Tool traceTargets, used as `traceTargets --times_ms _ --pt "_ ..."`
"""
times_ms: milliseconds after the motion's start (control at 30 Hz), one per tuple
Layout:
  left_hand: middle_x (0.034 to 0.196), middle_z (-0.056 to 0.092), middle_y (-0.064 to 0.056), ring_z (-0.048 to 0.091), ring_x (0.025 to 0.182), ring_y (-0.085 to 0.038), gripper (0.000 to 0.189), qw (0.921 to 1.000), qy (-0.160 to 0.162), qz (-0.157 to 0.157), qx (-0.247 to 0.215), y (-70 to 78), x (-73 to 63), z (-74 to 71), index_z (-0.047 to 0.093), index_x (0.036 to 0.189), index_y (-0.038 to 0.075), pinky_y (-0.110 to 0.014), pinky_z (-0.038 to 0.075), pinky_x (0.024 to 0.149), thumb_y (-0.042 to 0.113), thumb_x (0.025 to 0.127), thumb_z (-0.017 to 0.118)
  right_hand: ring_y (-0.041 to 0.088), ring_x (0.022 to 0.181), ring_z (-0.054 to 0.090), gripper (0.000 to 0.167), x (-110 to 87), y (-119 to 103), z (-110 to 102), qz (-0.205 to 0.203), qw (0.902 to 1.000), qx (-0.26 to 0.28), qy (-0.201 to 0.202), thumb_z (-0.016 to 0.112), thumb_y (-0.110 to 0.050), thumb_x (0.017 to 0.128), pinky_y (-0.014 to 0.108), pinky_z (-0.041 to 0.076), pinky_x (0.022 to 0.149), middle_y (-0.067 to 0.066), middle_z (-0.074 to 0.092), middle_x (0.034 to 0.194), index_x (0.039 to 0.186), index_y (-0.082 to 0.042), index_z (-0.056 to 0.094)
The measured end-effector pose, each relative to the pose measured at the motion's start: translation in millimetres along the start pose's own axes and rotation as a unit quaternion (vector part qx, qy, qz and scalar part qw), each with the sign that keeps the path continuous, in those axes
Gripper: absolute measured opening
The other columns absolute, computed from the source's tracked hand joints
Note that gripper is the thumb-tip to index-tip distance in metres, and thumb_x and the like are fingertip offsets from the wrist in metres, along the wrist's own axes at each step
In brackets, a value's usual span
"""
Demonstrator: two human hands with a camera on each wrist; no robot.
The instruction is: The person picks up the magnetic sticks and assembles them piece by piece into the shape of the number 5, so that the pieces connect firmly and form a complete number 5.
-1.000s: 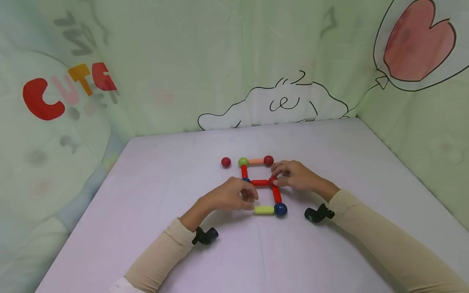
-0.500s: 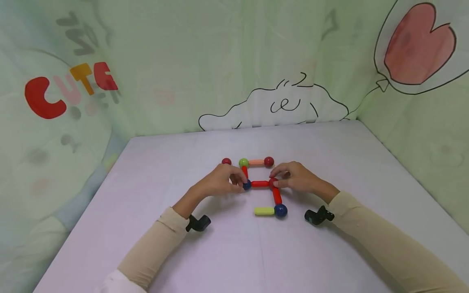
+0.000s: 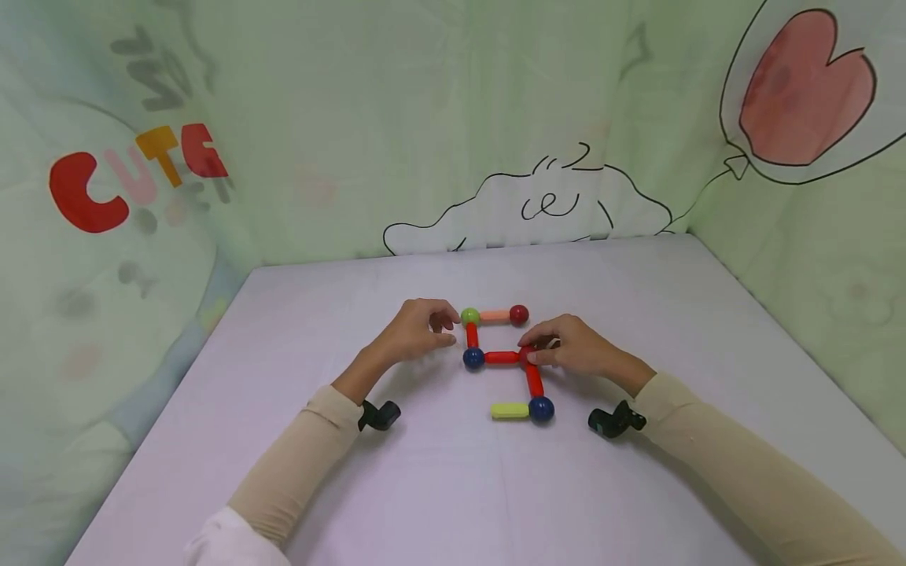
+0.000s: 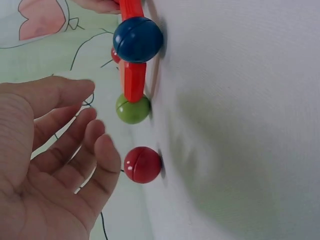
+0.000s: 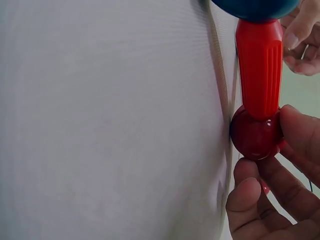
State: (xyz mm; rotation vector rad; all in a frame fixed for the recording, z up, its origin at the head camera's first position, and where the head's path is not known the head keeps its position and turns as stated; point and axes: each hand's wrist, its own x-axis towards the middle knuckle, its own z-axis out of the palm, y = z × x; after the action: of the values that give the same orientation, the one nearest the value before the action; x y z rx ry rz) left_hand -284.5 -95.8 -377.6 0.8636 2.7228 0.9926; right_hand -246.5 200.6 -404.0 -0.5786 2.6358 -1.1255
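Note:
My right hand (image 3: 575, 347) pinches a red ball (image 5: 252, 135) at a corner of a magnetic ball-and-rod figure. From that ball one red rod (image 3: 501, 358) runs left to a blue ball (image 3: 473, 358), and another red rod (image 3: 534, 383) leads down to a second blue ball (image 3: 541, 409) with a yellow rod (image 3: 510, 410). A short red rod (image 3: 472, 336) links the left blue ball to a green ball (image 3: 470, 316). My left hand (image 3: 416, 330) hovers left of the green ball, fingers loosely bent around nothing. Past its fingertips lies a loose red ball (image 4: 143, 165), hidden in the head view.
At the back of the figure, a salmon rod (image 3: 495, 316) joins the green ball to a dark red ball (image 3: 519, 315). Pale cloth covers the table (image 3: 318, 472). A printed curtain (image 3: 318, 141) hangs behind and along the sides.
My left hand has moved from beside the yellow rod, past the left blue ball, back and left toward the loose red ball. My right hand has stayed at the corner red ball.

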Motion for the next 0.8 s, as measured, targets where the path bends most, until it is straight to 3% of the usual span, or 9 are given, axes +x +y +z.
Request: traceTargets --times_ms 233,367,500,800 --pt "0.106 0.065 -0.016 0.057 0.091 -0.025 0.032 0.9989 0.042 -0.021 0.009 -0.8 6.0 2.6 0.068 0.12 0.003 -0.032 0.052 0.079 0.007 0.089 0.077 0.025 0.096 0.06 0.029 -0.8 0.8 0.0 -0.001 1.0 0.009 -0.001 0.072 -0.009 0.092 0.031 0.055 0.073 0.007 0.073 0.111 0.12 -0.003 0.073" --pt "0.114 0.063 -0.015 0.058 0.1 -0.029 0.034 0.997 0.066 -0.027 0.031 -5.9 11.4 4.1 0.068 0.122 0.005 -0.036 0.054 0.087 0.008 0.089 0.076 0.025 0.098 0.06 0.029 -1.0 0.5 0.4 0.002 0.9999 0.013 -0.001 0.071 -0.008 0.092 0.031 0.055 0.073 0.008 0.073 0.113 0.121 -0.003 0.073" --pt "0.119 0.059 -0.015 0.056 0.109 -0.031 0.036 0.9939 0.085 -0.056 0.043 -14.4 15.6 5.3 0.068 0.123 0.008 -0.041 0.052 0.093 0.012 0.089 0.077 0.026 0.101 0.06 0.029 -1.1 -0.1 0.6 0.004 0.9999 0.015 -0.003 0.071 -0.006 0.092 0.032 0.055 0.075 0.008 0.073 0.114 0.121 -0.003 0.073" --pt "0.125 0.055 -0.014 0.054 0.108 -0.028 0.043 0.991 0.078 -0.102 0.038 -30.4 21.9 6.2 0.065 0.127 0.011 -0.04 0.053 0.094 0.017 0.088 0.079 0.026 0.1 0.061 0.028 -0.9 -1.0 -0.2 -0.002 1.0 0.004 -0.002 0.071 -0.007 0.092 0.031 0.054 0.075 0.008 0.073 0.113 0.119 -0.003 0.073"
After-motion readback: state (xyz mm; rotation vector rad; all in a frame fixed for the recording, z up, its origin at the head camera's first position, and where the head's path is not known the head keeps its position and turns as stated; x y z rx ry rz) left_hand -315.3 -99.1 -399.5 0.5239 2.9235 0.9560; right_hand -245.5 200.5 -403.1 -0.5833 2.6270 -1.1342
